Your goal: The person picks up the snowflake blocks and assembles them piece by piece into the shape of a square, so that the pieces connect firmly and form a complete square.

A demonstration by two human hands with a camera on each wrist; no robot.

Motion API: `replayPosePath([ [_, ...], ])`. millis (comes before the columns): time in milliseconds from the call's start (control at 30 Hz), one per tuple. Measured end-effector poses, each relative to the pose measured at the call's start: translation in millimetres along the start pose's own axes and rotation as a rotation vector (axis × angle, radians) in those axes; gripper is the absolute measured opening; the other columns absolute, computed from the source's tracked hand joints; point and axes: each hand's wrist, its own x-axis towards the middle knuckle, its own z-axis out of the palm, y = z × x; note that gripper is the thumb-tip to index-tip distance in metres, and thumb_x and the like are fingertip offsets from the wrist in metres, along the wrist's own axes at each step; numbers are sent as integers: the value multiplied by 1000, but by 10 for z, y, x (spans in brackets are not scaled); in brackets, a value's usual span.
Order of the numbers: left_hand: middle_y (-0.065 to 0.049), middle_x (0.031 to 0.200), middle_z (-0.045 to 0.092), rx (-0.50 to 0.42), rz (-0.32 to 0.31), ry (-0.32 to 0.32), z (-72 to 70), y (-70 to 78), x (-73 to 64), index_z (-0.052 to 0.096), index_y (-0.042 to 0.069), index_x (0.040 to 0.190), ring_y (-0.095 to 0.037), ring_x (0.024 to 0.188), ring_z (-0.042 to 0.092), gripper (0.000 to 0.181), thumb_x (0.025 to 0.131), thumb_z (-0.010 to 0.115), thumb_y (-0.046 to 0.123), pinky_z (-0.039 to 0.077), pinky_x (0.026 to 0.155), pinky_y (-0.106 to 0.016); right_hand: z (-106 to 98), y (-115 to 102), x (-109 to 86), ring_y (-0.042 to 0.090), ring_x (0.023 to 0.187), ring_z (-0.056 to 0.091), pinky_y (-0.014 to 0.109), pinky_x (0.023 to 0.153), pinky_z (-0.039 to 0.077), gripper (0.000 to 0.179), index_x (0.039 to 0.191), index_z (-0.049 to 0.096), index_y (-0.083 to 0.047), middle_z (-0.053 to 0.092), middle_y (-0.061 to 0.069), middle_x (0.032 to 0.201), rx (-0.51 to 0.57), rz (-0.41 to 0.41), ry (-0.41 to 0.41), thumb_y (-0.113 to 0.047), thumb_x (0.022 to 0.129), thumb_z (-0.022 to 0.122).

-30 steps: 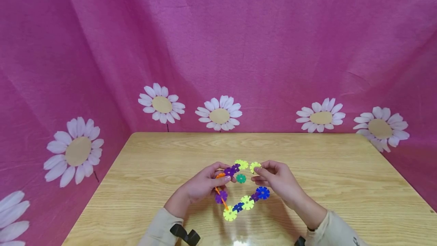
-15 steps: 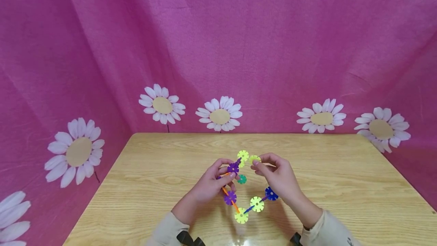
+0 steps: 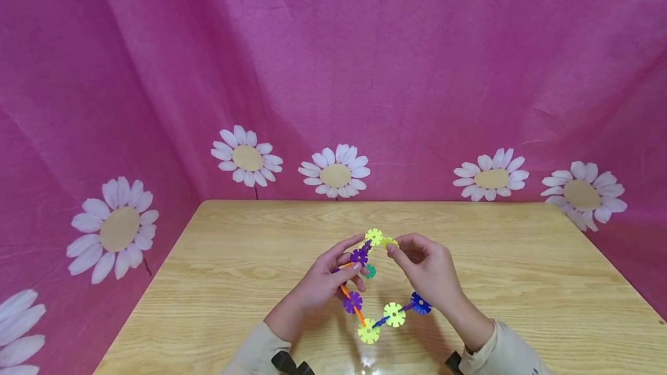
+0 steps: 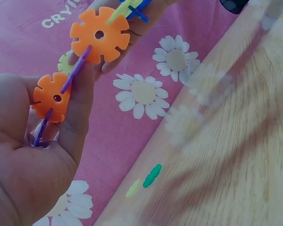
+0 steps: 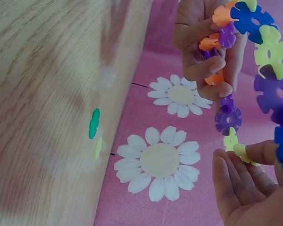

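A chain of slotted plastic snowflake discs in orange, purple, blue and yellow hangs in a loop above the table. My left hand (image 3: 325,279) grips its left side, thumb over a purple disc (image 3: 358,256); two orange discs (image 4: 100,35) show in the left wrist view. My right hand (image 3: 432,274) pinches a yellow disc (image 3: 389,241) between thumb and fingertips, touching the yellow disc (image 3: 373,236) at the chain's upper end. Whether their slots interlock, I cannot tell. The other end, a blue disc (image 3: 420,303), hangs beside my right hand.
A loose green disc (image 5: 94,123) and a yellow disc (image 5: 98,148) lie on the wooden table (image 3: 250,247). A pink cloth (image 3: 365,74) printed with white daisies hangs behind and at both sides.
Both hands have drawn closer, bringing the pinched yellow disc against the chain's upper end. That end has turned and risen. The lower part of the chain has swung to the right.
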Motion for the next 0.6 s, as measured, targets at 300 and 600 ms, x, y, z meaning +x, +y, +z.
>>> replayPosePath([
  [300, -1, 105, 69, 2, 11, -22, -4, -17, 8, 39, 36, 152, -11, 85, 68, 51, 105, 51, 18, 57, 58, -26, -28, -27, -4, 9, 75, 73, 20, 65, 58, 10, 93, 77, -8, 77, 6, 86, -46, 3, 14, -17, 89, 77],
  [600, 4, 104, 69, -29, 2, -44, 12, -21, -9, 39, 34, 152, -10, 84, 68, 50, 106, 49, 17, 56, 57, -25, -21, -7, -23, 7, 71, 72, 21, 63, 57, 9, 87, 78, -7, 77, 8, 83, -33, 41, 9, -15, 86, 79],
])
